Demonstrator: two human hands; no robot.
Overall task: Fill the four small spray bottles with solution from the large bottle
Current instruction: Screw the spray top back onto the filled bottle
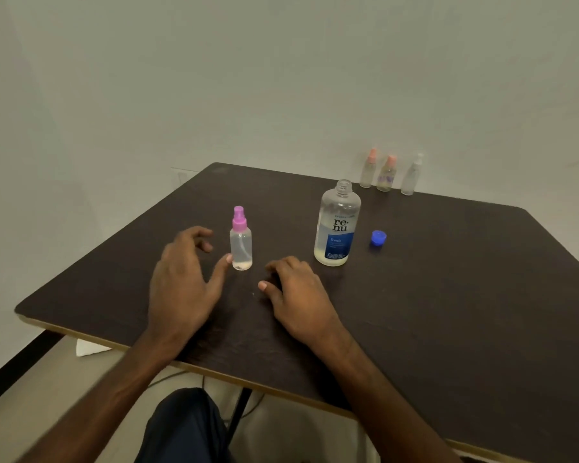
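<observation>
A small clear spray bottle with a pink top (241, 240) stands upright on the dark table (448, 295). My left hand (184, 282) hovers just left of it with fingers spread and loosely curled, thumb tip close to the bottle's base, holding nothing. My right hand (298, 295) rests on the table in front of the bottle, fingers relaxed. The large clear bottle with a blue label (337, 225) stands uncapped to the right, with a little liquid at its bottom. Its blue cap (378, 237) lies beside it. Three more small spray bottles (386, 173) stand at the far edge.
A pale wall rises close behind the table. The table's near edge runs diagonally in front of me, with my knee and some cables below it. A white scrap lies on the floor at the left.
</observation>
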